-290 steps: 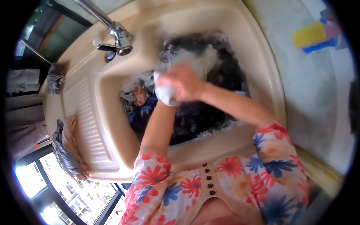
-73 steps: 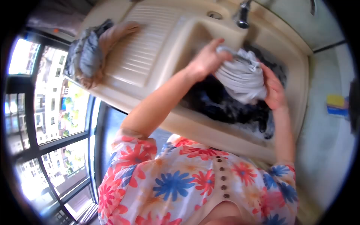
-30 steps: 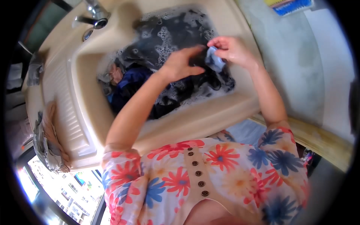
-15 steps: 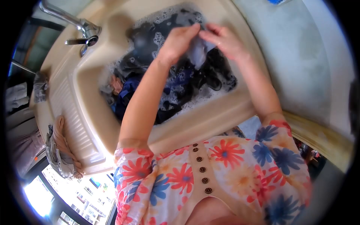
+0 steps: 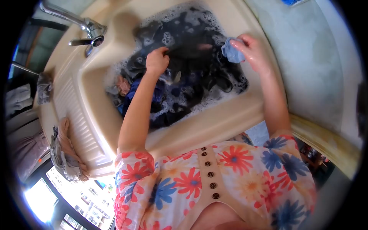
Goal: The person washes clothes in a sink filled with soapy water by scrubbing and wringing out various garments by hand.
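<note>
Dark clothes (image 5: 184,42) lie in soapy water in a beige sink (image 5: 207,117). Over the middle of the basin, my left hand (image 5: 157,61) is closed with its fingers curled at the dark cloth; what it grips, if anything, is too small to name. My right hand (image 5: 253,51), above the basin's right edge, pinches a bunched light blue cloth (image 5: 232,50) clear of the water. A blue garment (image 5: 132,94) and a pinkish cloth (image 5: 123,85) sit at the basin's left side.
A chrome faucet (image 5: 92,32) stands at the upper left. Left of the basin is a ribbed drainboard (image 5: 74,119), with a grey and beige cloth bundle (image 5: 67,153) over its edge and a small grey cloth (image 5: 44,88) farther up. A pale wall (image 5: 306,65) borders the right.
My hands have moved apart from the top of the basin. The left one went down and left, and the right one carried the light blue cloth right.
</note>
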Tool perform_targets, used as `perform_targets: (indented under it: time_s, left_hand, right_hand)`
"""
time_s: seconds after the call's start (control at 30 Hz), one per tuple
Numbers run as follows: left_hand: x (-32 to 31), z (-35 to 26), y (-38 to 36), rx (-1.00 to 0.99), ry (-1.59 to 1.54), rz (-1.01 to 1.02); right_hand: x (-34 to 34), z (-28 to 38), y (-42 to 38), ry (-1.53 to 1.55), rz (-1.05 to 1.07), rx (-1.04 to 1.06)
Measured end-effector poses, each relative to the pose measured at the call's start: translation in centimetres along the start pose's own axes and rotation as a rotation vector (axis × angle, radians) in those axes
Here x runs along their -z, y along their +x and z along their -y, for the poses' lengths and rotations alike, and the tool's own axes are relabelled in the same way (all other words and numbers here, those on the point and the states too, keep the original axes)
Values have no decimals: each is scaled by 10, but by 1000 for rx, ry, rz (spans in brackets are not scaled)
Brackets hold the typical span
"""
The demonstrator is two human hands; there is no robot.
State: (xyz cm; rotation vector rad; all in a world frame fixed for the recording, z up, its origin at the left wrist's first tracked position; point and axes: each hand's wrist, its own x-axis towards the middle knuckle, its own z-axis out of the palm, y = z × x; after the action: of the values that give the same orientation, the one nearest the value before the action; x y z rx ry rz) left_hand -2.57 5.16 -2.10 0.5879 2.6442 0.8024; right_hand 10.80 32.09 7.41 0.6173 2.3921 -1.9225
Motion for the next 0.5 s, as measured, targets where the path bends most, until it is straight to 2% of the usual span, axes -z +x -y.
perform_targets:
  time_s: [0.03,0.13,0.2,0.27,0.3,0.4,0.43,0.5]
  left_hand:
    - [4,-2,2,-27,104,-59]
    - [-2,-50,-2,-339,54,-341]
    - [-25,-69,8,-417,-25,-217]
    - [-43,-88,16,-281,57,-60]
    - [-45,-91,19,-222,106,-47]
    - [-35,-85,33,-95,-62,82]
    - [-26,-81,35,-56,-272,145]
    - [-10,-80,35,26,-693,335]
  right_hand:
    - [-1,0,1,-48,17,-26]
    - [-2,1,6,-164,70,-67]
    - [-2,-5,8,-199,104,-41]
    - [1,-21,14,-191,105,18]
    - [1,-20,16,-186,106,48]
    - [-1,-17,12,-165,176,141]
    - [0,-23,17,-224,198,235]
    - [-1,-25,17,-160,209,117]
